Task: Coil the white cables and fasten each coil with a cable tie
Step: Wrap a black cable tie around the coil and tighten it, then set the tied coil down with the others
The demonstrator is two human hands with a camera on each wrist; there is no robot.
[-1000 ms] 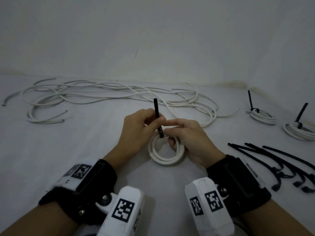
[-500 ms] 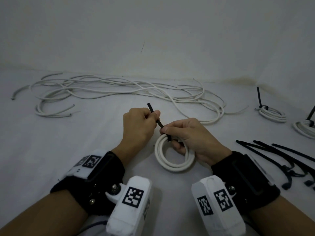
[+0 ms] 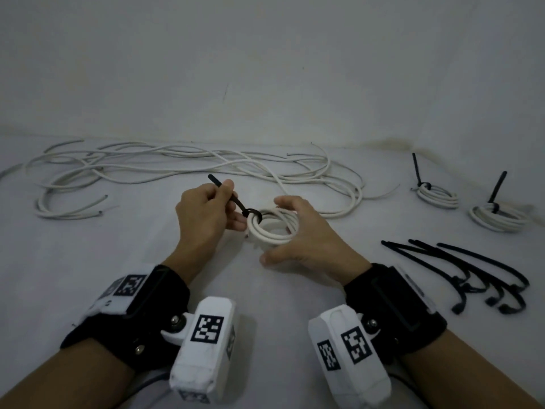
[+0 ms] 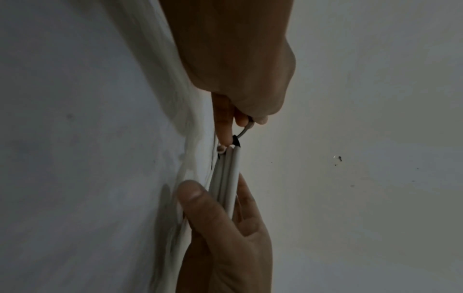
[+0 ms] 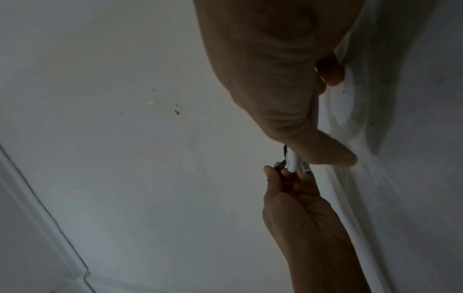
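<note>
The left hand (image 3: 206, 214) pinches the free tail of a black cable tie (image 3: 233, 199) between thumb and curled fingers and draws it toward ten o'clock, away from the coil (image 3: 272, 228) of white cable that lies on the white cloth (image 3: 88, 261) at the centre of the head view. Compared with half a second earlier, the tie no longer stands steep above the coil under both hands: its tail now slants low and its loop sits closed and snug around the strands at the coil's ten o'clock edge, which suggests that the tie is threaded through its head and is being cinched. The right hand (image 3: 298, 240) has left the tie; its fingers curve around the three o'clock side of the coil, and the left wrist view shows thumb and fingers clasping the bundled strands (image 4: 226, 178) to brace them against the pull. This coil is therefore judged nearly fastened. Two finished coils (image 3: 439, 196), each with an upright tie tail, rest at two o'clock; the spare ties (image 3: 460, 270) lie at three o'clock; the loose cables (image 3: 177, 166) remaining to be wound stretch from ten to one o'clock.
</note>
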